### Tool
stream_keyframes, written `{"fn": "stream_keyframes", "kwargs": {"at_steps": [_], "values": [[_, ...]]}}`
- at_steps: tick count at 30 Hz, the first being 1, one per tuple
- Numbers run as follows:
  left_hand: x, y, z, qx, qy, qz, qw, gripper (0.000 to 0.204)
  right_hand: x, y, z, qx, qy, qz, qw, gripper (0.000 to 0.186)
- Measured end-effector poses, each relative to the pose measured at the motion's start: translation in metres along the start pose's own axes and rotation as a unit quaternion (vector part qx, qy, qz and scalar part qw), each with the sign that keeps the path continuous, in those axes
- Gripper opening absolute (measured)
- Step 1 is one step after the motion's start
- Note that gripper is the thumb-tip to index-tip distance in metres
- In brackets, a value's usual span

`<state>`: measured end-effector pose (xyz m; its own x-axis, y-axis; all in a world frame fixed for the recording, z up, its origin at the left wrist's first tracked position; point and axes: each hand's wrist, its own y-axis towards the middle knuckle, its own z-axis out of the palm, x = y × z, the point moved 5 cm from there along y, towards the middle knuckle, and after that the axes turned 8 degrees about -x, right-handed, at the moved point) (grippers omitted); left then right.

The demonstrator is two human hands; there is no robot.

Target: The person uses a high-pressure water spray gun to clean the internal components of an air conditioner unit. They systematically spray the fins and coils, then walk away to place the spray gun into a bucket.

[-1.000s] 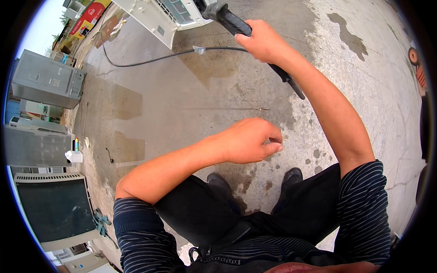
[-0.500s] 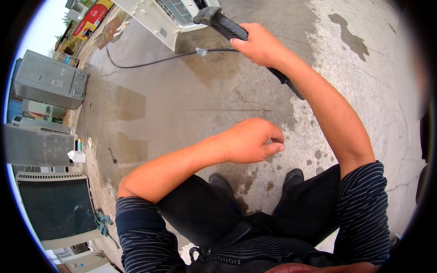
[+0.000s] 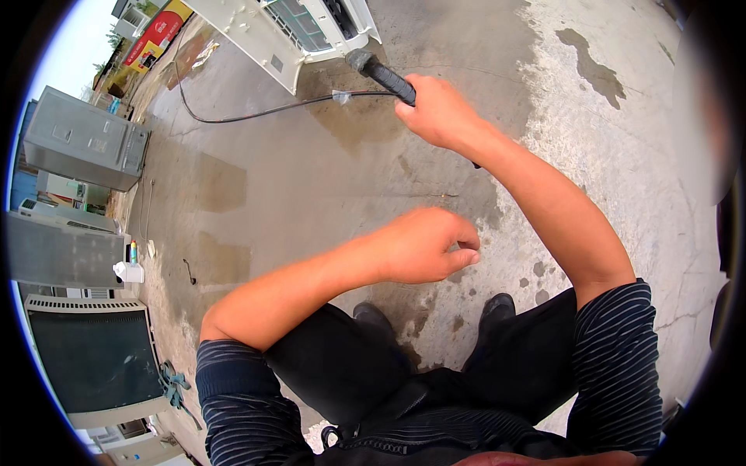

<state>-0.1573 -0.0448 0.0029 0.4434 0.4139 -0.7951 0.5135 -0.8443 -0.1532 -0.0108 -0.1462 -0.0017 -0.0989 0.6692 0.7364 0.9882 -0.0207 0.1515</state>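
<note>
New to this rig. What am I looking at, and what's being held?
No robot: these are a person's bare hands, seen from above by the left of two fisheye cameras worn on the head, so straight edges bend near the rim. The right hand grips a black tool; a dark hose or cable runs to that hand. The left hand is loosely curled, nothing visible in it. On the partly wet concrete are a white casing ahead and a grey cabinet at left.

Black hose (image 3: pixel 272 111), white casing (image 3: pixel 249 37) on concrete floor (image 3: pixel 291 171)
</note>
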Motion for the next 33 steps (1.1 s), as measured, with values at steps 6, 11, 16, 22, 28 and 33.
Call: {"fn": "stream_keyframes", "kwargs": {"at_steps": [6, 11, 16, 22, 28, 33], "values": [[-0.002, 0.002, 0.0, -0.005, -0.003, 0.018, 1.0, 0.027, -0.02, -0.011, 0.012, -0.018, -0.082, 0.001, 0.996, 0.029], [0.001, 0.002, -0.001, 0.0, -0.003, 0.001, 1.0, 0.027, -0.026, -0.01, 0.013, -0.032, -0.09, -0.018, 0.995, 0.03], [0.003, 0.005, 0.0, 0.006, 0.004, 0.009, 1.0, 0.028, -0.026, -0.008, 0.013, -0.024, -0.077, -0.006, 0.997, 0.038], [0.004, 0.006, 0.0, 0.009, -0.002, 0.007, 1.0, 0.028, -0.027, -0.006, 0.015, -0.032, -0.069, -0.014, 0.997, 0.038], [0.004, 0.005, 0.0, 0.001, -0.009, 0.007, 1.0, 0.029, -0.028, -0.005, 0.014, -0.054, -0.061, -0.027, 0.996, 0.029], [0.006, 0.006, 0.0, -0.001, 0.01, -0.017, 1.0, 0.029, -0.023, -0.006, 0.01, -0.044, -0.056, -0.018, 0.997, 0.031]]}}
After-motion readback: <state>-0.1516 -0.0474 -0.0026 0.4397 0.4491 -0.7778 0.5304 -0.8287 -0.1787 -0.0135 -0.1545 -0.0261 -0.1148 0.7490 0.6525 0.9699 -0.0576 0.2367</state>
